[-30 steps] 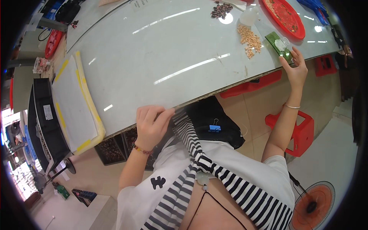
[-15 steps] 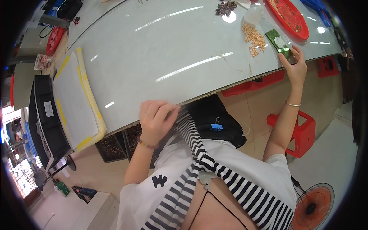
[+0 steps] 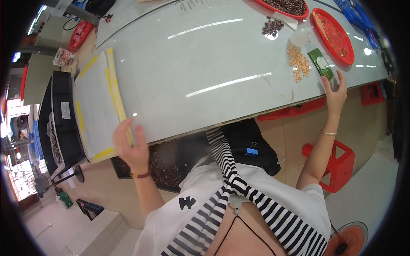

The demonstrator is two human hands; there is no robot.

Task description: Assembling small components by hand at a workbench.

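Note:
My left hand [image 3: 130, 144], a bit blurred, hovers at the table's front edge beside the yellow-taped pad [image 3: 95, 102]; thumb and fingers are apart with nothing between them. At the right, my right hand [image 3: 336, 94] has its thumb and forefinger spread at the near end of a flat green packet [image 3: 320, 62] with a pale patch on it. Whether the thumb touches the packet I cannot tell. Left of the packet lies a loose pile of small tan kernels [image 3: 298, 61]. Farther back sits a small heap of dark beans [image 3: 272, 27].
A red oval tray [image 3: 349, 54] with tan bits stands behind the packet. Another red tray [image 3: 279, 13] holds dark beans. Close by is a translucent white object [image 3: 300, 37]. Below the table are a dark bin [image 3: 164, 164], a red stool [image 3: 341, 164] and an orange fan [image 3: 348, 243].
My left hand has moved left along the table edge, from in front of my chest to the pad, and its fingers have spread. My right hand has drawn back from the green packet.

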